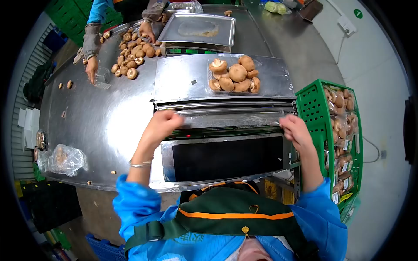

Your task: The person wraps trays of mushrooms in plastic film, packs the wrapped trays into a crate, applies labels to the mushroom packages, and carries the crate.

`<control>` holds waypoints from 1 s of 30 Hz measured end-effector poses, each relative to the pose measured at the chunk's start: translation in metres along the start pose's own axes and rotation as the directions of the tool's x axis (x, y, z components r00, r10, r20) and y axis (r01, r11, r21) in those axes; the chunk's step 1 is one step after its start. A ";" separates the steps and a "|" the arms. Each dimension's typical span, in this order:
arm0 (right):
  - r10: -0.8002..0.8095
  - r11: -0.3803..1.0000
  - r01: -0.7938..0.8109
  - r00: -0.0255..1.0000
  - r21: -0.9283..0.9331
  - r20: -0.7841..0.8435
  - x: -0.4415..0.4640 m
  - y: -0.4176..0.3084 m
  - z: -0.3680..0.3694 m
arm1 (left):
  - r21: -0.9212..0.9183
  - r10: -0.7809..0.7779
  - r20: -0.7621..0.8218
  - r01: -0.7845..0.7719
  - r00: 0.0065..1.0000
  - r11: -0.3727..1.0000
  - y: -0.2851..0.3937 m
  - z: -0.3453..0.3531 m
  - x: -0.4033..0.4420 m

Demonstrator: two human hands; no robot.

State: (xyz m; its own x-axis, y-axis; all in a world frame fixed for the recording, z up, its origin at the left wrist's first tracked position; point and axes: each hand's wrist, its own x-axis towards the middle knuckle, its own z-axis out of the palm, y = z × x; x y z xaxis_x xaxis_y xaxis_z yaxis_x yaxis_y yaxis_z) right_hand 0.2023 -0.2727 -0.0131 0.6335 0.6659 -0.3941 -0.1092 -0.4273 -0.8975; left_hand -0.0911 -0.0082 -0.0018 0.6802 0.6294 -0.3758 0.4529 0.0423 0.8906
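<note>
Both hands (163,126) (297,131) hold film (230,118) (clear) between them.

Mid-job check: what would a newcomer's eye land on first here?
Likely the clear film stretched between the left hand and right hand, just beyond the black plate. Past it sits a cluster of brown mushrooms, and the green crate of packed mushrooms stands at the right.

So I'm counting nine plump brown round-capped mushrooms (237,72) showing in the near bunch, plus two tiny brown mushrooms (69,84) off to the left; the big brown mushroom pile (140,53) is too jumbled to tally. Otherwise: one clear plastic film sheet (230,118), one black rectangular plate (226,156), one shallow silver metal tray (198,19), one green perforated plastic crate (314,127).
</note>
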 end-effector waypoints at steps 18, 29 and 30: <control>-0.214 0.838 0.295 0.952 -0.459 0.220 0.221 -0.091 0.066 | 0.079 0.495 0.117 -0.505 0.861 0.860 0.036 0.038 0.223; 0.103 0.994 -0.110 0.859 -0.016 0.501 0.108 -0.083 0.034 | -0.184 0.210 0.457 -0.139 0.864 0.973 0.069 0.019 0.097; 0.103 0.992 -0.124 0.856 0.007 0.506 0.093 -0.076 0.026 | -0.202 0.214 0.485 -0.129 0.848 0.971 0.069 0.020 0.077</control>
State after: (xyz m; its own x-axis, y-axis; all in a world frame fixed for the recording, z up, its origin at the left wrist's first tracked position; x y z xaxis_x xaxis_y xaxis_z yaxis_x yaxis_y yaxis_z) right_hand 0.2493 -0.1625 0.0137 0.1438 0.8356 -0.5302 -0.1924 -0.5020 -0.8432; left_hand 0.0037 0.0276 0.0258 0.9531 0.1668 -0.2525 0.2352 0.1167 0.9649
